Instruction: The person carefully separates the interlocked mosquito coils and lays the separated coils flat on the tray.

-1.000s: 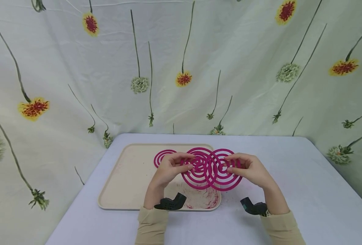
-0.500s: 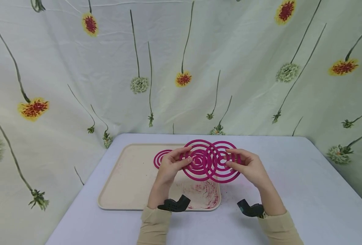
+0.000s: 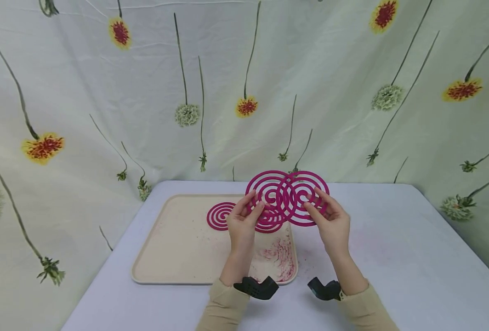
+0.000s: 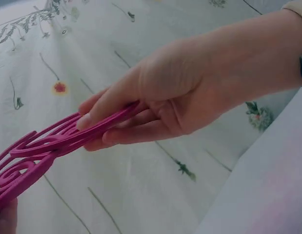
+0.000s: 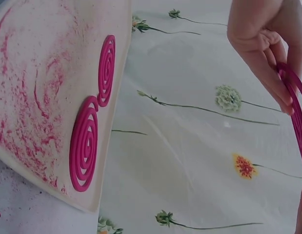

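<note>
Two magenta mosquito coils, a left one and a right one, overlap in the middle and are held up in the air above the tray's right end. My left hand pinches the left coil between thumb and fingers, as the left wrist view also shows. On the other side, my right hand pinches the right coil near its middle. Whether the pair is interlocked or only overlapping, I cannot tell. Behind them, a coil lies on the beige tray, and another coil lies beside it, partly hidden in the head view.
Magenta crumbs and smears cover the tray's right end, with a few specks on the white table. A flower-printed cloth hangs behind the table. Each wrist wears a black camera mount.
Both hands have lifted the overlapping coils upward, and my left hand has shifted right. The coils on the tray now show below and left of the held pair.
</note>
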`<state>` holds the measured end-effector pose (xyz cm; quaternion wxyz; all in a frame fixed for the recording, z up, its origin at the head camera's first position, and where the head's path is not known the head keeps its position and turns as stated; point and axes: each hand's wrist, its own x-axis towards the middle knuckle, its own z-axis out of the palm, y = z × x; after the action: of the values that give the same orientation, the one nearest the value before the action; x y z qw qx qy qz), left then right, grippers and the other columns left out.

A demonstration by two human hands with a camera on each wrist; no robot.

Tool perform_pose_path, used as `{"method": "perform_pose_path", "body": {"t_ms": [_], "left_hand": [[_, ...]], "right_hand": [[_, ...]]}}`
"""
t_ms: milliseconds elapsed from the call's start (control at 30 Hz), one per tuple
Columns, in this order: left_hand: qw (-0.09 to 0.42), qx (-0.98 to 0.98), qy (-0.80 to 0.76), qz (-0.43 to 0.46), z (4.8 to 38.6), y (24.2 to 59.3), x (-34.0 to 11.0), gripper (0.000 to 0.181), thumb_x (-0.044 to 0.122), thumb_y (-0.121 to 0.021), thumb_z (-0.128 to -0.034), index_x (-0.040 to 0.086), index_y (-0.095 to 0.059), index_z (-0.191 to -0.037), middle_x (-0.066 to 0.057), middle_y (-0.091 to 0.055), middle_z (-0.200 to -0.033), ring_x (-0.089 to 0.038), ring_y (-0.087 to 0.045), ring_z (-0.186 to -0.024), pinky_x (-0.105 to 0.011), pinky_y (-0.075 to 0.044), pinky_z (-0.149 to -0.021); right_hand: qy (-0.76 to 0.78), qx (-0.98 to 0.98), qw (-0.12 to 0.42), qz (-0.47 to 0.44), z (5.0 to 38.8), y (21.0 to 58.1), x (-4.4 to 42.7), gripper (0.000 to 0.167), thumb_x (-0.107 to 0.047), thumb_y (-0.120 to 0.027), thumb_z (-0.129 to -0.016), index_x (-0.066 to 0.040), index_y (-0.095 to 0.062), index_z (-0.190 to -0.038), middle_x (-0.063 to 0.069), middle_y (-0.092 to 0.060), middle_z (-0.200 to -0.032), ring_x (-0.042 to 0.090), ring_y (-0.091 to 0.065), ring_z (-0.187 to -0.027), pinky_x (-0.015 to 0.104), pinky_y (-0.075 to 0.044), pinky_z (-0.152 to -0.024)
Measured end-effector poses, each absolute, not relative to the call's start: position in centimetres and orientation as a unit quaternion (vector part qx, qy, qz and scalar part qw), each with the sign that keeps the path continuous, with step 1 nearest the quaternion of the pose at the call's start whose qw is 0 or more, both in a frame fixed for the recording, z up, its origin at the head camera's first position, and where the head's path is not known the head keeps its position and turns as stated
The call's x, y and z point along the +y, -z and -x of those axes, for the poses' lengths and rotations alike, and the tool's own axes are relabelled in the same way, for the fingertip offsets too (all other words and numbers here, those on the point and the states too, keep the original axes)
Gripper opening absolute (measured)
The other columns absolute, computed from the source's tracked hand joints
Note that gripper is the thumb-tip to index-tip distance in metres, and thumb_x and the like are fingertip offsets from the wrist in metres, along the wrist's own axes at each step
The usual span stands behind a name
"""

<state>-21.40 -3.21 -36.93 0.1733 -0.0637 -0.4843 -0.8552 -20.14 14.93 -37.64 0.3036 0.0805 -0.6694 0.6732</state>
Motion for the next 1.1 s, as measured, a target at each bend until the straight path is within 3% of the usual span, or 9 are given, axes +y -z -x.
{"method": "perform_pose_path", "body": {"t_ms": [100,200,433,600,700,933,1100], "left_hand": [[0.191,-0.467,0.861,0.059,21.5,37.1,-2.9,0.038,0.003,-0.067,-0.0850,-0.001,-0.061,-0.122,-0.016,-0.062,-0.119,-0.023,-0.064,-0.101,-0.029,-0.051,-0.083],[0.188,-0.469,0.860,0.068,21.7,37.2,-3.4,0.039,0.005,-0.067,-0.0858,0.000,-0.059,-0.124,-0.012,-0.063,-0.118,-0.021,-0.065,-0.101,-0.029,-0.051,-0.084],[0.116,-0.561,0.805,0.150,22.1,36.9,-6.4,0.032,0.001,-0.065,-0.0861,-0.005,-0.060,-0.118,-0.012,-0.064,-0.109,-0.018,-0.066,-0.091,-0.031,-0.053,-0.082],[0.063,-0.616,0.758,0.206,21.9,36.5,-7.9,0.034,0.001,-0.066,-0.0851,-0.005,-0.060,-0.118,-0.015,-0.059,-0.112,-0.020,-0.062,-0.094,-0.033,-0.053,-0.082],[0.039,-0.636,0.735,0.229,21.8,36.4,-8.5,0.034,0.002,-0.068,-0.0844,-0.006,-0.061,-0.116,-0.015,-0.059,-0.111,-0.019,-0.061,-0.091,-0.031,-0.054,-0.080],[0.027,-0.653,0.713,0.254,21.6,36.3,-8.8,0.032,-0.001,-0.067,-0.0840,-0.008,-0.062,-0.114,-0.017,-0.061,-0.108,-0.015,-0.061,-0.085,-0.025,-0.055,-0.075],[0.064,-0.624,0.751,0.207,21.4,36.1,-7.3,0.032,0.000,-0.067,-0.0840,-0.007,-0.062,-0.115,-0.018,-0.062,-0.114,-0.018,-0.065,-0.093,-0.031,-0.053,-0.081]], "right_hand": [[-0.658,-0.669,0.328,-0.106,20.2,37.9,14.4,0.041,-0.004,-0.069,-0.084,-0.005,-0.061,-0.124,0.009,-0.068,-0.106,0.011,-0.068,-0.088,0.025,-0.054,-0.070],[-0.642,-0.682,0.319,-0.144,20.2,37.8,14.5,0.035,-0.002,-0.063,-0.088,-0.002,-0.060,-0.123,0.017,-0.066,-0.109,0.007,-0.066,-0.089,0.024,-0.054,-0.072],[-0.613,-0.732,0.215,-0.204,19.9,36.9,17.2,0.025,-0.001,-0.059,-0.091,0.004,-0.062,-0.115,0.003,-0.068,-0.098,0.012,-0.065,-0.084,0.024,-0.055,-0.073],[-0.597,-0.759,0.147,-0.216,19.8,36.4,18.6,0.038,-0.005,-0.063,-0.089,0.000,-0.055,-0.126,0.018,-0.063,-0.103,0.020,-0.066,-0.081,0.028,-0.056,-0.069],[-0.584,-0.769,0.117,-0.232,19.8,36.3,19.3,0.039,-0.005,-0.062,-0.089,0.000,-0.054,-0.127,0.022,-0.060,-0.109,0.018,-0.066,-0.082,0.029,-0.056,-0.069],[-0.562,-0.777,0.079,-0.273,19.6,36.1,20.2,0.029,0.000,-0.063,-0.087,0.007,-0.061,-0.115,0.010,-0.067,-0.091,0.016,-0.064,-0.070,0.030,-0.057,-0.064],[-0.584,-0.771,0.120,-0.225,19.6,36.1,19.5,0.032,-0.005,-0.065,-0.088,0.006,-0.061,-0.118,0.004,-0.069,-0.095,0.013,-0.065,-0.075,0.030,-0.057,-0.067]]}}
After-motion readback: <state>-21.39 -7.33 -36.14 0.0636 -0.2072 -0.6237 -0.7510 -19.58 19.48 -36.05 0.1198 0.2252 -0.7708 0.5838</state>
